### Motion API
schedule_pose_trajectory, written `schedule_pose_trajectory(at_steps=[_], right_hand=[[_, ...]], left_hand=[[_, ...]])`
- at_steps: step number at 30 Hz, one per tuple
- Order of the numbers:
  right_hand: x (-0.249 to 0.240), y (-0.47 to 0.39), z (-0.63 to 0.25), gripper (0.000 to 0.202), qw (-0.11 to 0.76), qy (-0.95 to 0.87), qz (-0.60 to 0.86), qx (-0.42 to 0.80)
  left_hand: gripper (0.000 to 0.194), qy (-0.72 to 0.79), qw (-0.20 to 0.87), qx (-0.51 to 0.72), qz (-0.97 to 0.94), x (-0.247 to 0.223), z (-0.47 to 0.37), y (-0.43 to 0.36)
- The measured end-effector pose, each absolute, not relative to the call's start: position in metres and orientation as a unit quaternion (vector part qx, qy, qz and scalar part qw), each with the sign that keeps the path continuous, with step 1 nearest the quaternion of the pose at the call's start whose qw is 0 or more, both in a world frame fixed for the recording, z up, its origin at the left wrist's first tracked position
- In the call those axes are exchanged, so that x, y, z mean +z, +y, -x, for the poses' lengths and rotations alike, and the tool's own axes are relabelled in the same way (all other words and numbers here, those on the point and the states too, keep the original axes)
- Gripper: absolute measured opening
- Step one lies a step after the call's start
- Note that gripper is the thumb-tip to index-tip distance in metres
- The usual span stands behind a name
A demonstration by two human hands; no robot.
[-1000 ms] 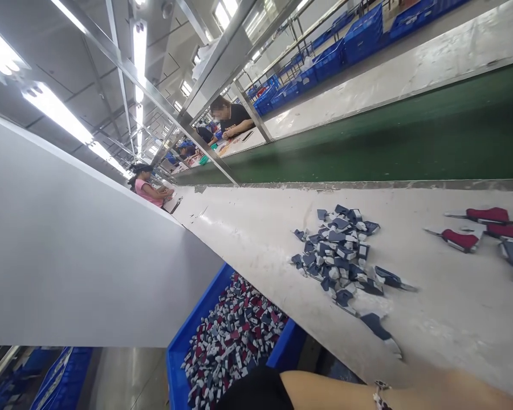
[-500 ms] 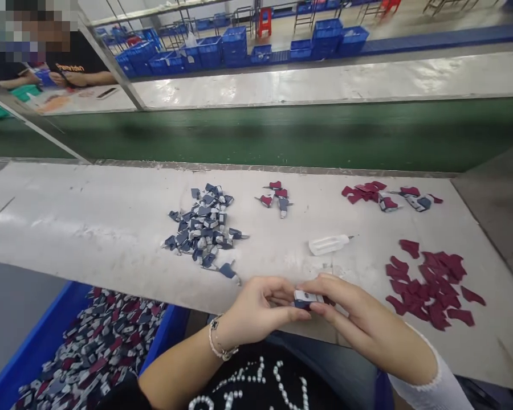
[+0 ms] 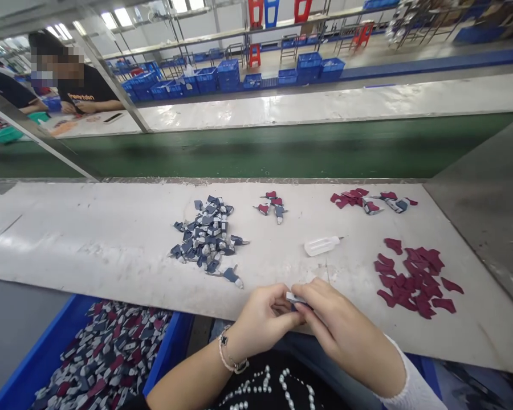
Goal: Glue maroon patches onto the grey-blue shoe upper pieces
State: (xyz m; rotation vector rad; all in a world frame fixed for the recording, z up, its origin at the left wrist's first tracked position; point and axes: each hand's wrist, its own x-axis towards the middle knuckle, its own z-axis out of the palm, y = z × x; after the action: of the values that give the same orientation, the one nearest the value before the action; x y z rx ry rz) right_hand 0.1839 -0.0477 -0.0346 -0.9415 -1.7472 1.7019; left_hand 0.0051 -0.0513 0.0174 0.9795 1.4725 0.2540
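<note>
Close to the table's near edge, my left hand and my right hand meet around a small grey-and-dark-blue plastic part. The right thumb and fingers pinch it from the right and cover much of it. Curled fingers and the thumb of the left hand grip its left side. Beyond the hands lies a white-handled screwdriver-like tool, its thin tip pointing right. Off to the left is a heap of similar blue-and-grey parts. Loose maroon pieces are spread out to the right.
A blue bin full of grey, blue and maroon parts stands below the table's front edge. Small groups of parts and maroon pieces lie farther back. A metal panel borders the right side. Across the divider sits another person.
My view has tipped upward, showing more of the room. The part has been turned between my hands, and my right fingers now cover more of it. The heaps look unchanged.
</note>
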Motion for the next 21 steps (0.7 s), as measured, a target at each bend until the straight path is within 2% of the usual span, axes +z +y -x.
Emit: schedule_pose_trajectory(at_steps=[7, 11, 14, 17, 19, 21], right_hand=[[-0.025, -0.054, -0.187, 0.021, 0.255, -0.641, 0.344, 0.637], [-0.031, -0.037, -0.198, 0.02, 0.25, -0.653, 0.33, 0.634], [-0.049, -0.012, -0.217, 0.034, 0.22, -0.667, 0.366, 0.61], [-0.077, 0.021, -0.23, 0.045, 0.17, -0.699, 0.476, 0.506], [-0.095, 0.042, -0.228, 0.046, 0.128, -0.743, 0.496, 0.431], [-0.105, 0.057, -0.221, 0.037, 0.087, -0.797, 0.463, 0.379]], left_hand=[[0.033, 0.636, 0.66, 0.144, -0.373, 0.025, -0.009, -0.066], [0.035, 0.647, 0.64, 0.098, -0.404, 0.03, -0.01, -0.054], [0.04, 0.665, 0.533, 0.007, -0.523, 0.031, 0.0, -0.024], [0.039, 0.68, 0.4, -0.039, -0.613, 0.028, 0.018, 0.028], [0.036, 0.685, 0.329, -0.067, -0.646, 0.023, 0.028, 0.066], [0.034, 0.684, 0.292, -0.103, -0.66, 0.016, 0.032, 0.1]])
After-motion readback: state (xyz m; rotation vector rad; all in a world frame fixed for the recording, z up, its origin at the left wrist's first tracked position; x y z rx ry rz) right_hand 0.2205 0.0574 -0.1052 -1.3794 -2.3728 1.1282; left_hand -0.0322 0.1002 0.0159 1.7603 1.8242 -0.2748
